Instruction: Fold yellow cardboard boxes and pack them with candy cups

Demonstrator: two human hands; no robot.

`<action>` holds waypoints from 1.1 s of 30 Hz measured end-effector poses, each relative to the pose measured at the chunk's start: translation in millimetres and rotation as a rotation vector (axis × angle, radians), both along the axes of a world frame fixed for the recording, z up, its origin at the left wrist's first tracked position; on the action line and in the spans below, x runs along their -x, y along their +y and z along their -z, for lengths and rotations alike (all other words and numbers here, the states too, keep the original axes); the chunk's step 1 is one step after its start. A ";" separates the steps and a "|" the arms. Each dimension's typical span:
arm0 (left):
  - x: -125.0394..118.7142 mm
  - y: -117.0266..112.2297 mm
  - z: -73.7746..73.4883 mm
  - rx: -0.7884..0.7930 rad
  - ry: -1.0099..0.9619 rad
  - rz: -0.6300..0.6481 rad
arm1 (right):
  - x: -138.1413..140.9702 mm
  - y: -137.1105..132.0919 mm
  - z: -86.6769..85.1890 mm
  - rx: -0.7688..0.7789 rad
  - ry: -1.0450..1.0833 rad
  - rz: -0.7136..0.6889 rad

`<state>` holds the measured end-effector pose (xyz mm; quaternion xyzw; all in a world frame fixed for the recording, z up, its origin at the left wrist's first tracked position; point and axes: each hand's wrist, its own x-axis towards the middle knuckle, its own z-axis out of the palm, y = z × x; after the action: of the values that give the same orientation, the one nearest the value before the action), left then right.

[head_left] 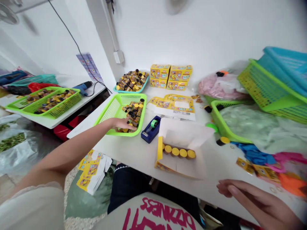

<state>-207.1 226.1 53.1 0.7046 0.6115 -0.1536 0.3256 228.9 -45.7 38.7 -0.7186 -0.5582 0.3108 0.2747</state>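
Observation:
My left hand [122, 124] reaches into a bright green basket [105, 113], its fingers stretched out and apart over a heap of small bottles [137, 110] with yellow or black caps. Some fingertips are hidden among the bottles. To the right, an open carton [160, 151] with yellow printed sides and a white inside holds a row of several yellow-capped bottles [175, 151] along its back wall. My right hand [236, 188] hovers by the table's front right, thumb against the curled fingers, nothing visible in it. A blue tape dispenser [149, 132] with green tape stands between basket and carton.
Behind are a blue basket of bottles [131, 81], stacked yellow boxes [160, 72] and flat cartons [178, 103]. A green basket with plastic bags [218, 123], a loose bottle [223, 141] and stacked baskets [275, 83] crowd the right. Folded cartons [92, 171] lie low at left.

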 end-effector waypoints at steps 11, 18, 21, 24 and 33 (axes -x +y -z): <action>-18.8 8.1 27.5 -0.168 0.060 0.169 | 16.8 6.3 -17.3 0.057 0.134 -0.092; -16.1 9.7 31.9 -0.230 0.013 0.177 | 37.2 4.9 -22.0 0.030 0.219 -0.084; -13.2 7.1 33.0 -0.284 -0.064 0.182 | 49.0 5.1 -28.0 0.022 0.246 -0.123; -10.1 3.6 34.2 -0.326 -0.145 0.155 | 57.5 5.4 -34.8 0.013 0.251 -0.150; 19.9 -11.9 -34.1 -0.426 -0.553 -0.200 | 65.0 10.0 -47.5 -0.028 0.212 -0.199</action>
<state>-227.0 214.2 87.2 0.7084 0.5843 0.2061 0.3381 163.9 -35.7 86.2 -0.6191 -0.5988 0.4025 0.3100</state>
